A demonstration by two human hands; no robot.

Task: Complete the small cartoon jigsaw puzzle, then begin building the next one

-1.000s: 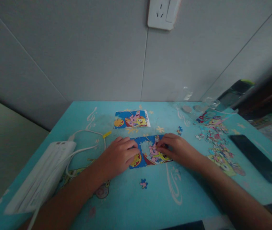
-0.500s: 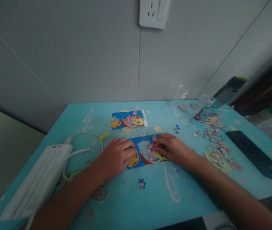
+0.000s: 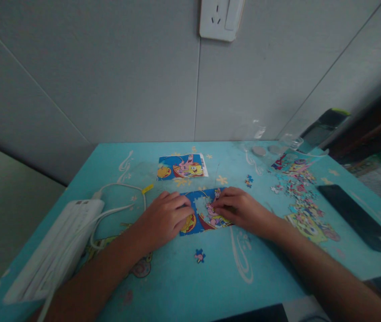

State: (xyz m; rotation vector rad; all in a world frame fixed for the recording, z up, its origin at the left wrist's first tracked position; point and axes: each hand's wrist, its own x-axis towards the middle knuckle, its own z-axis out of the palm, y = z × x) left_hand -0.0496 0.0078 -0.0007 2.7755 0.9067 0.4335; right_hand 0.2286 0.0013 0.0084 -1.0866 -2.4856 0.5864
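A partly assembled jigsaw puzzle [image 3: 207,223] with a blue border and cartoon figures lies flat, with a gap of bare tabletop inside it. Over its left edge bend the fingers of my left hand [image 3: 168,217], holding it against the table. My right hand [image 3: 239,208] is at the puzzle's right part, thumb and fingertips pinched on a puzzle piece at the gap's edge; the fingers mostly cover that piece. A loose puzzle piece [image 3: 199,256] sits just below the puzzle. Behind it is a reference picture card [image 3: 181,167] with the same scene.
At left stands a white power strip [image 3: 56,250] with a cable [image 3: 113,184]. On the right are a heap of loose pieces [image 3: 299,188], a dark flat case [image 3: 354,214] and clear containers [image 3: 289,141]. More loose pieces [image 3: 248,180] lie behind my right hand.
The right fingertips have shifted slightly at the gap's edge, still pinched. My left hand stays on the puzzle. The whole view has moved a little.
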